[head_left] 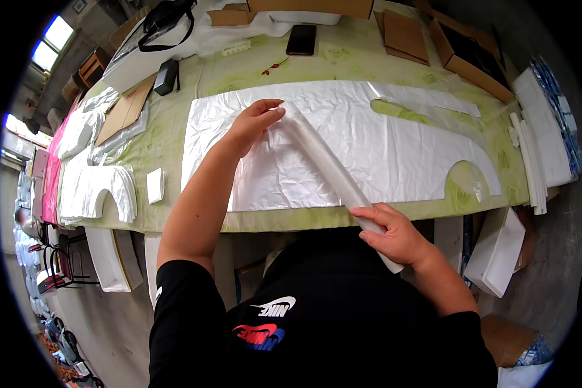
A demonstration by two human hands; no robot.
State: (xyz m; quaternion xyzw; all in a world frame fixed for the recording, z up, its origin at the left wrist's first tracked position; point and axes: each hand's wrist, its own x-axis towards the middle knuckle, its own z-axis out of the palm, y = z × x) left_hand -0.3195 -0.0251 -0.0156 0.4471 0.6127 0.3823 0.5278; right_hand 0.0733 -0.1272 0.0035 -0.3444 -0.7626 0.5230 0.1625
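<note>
A long, narrow, folded strip of translucent white plastic (326, 158) slants across the front of the table, from upper left to lower right. At its upper end, my left hand (255, 126) is closed, thumb and fingers pinching the strip's edge. Lower down, my right hand (394, 233) wraps round the strip, and its lower end sticks out past the table edge toward me. Under both lies a large, wrinkled white plastic sheet (407, 149), flat on the table, with a rounded cut-out at its near right and a long slot at its far right.
A green patterned cloth covers the table (343, 58). At the left lie stacked white plastic pieces (113, 187), a small white folded piece (155, 185) and cardboard (126, 110). Farther back are a black phone (301, 40) and an open carton (469, 55). White rolls (530, 165) lie right.
</note>
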